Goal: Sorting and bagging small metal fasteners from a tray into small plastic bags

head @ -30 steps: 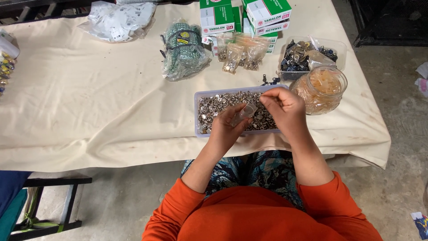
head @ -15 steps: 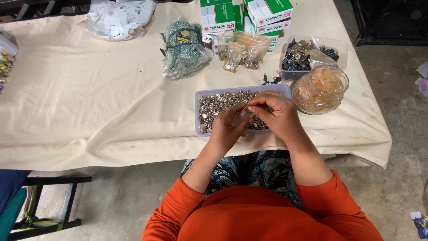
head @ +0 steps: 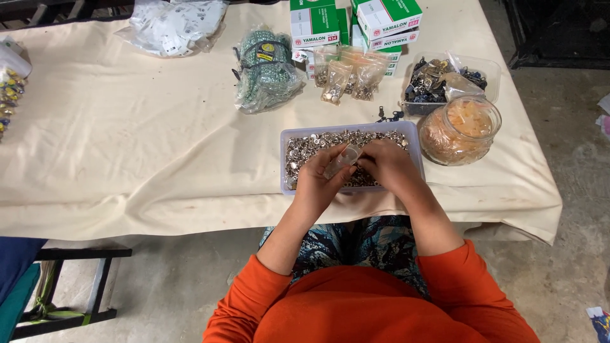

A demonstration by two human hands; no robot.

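Both hands [head: 356, 168] have lowered onto tray [head: 348, 129], cream-clothed table [head: 127, 146].

small bag [head: 342, 162]: clear plastic, tilted, pinched between both hands (contents unclear)
tray [head: 413, 136]: shallow, pale lilac, full of silver metal bits, at table edge

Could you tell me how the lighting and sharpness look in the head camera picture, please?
Head view: soft, even daylight, faint shadows on the cream cloth; mild glare on the round jar; hands and small clear bag slightly soft over the tray.
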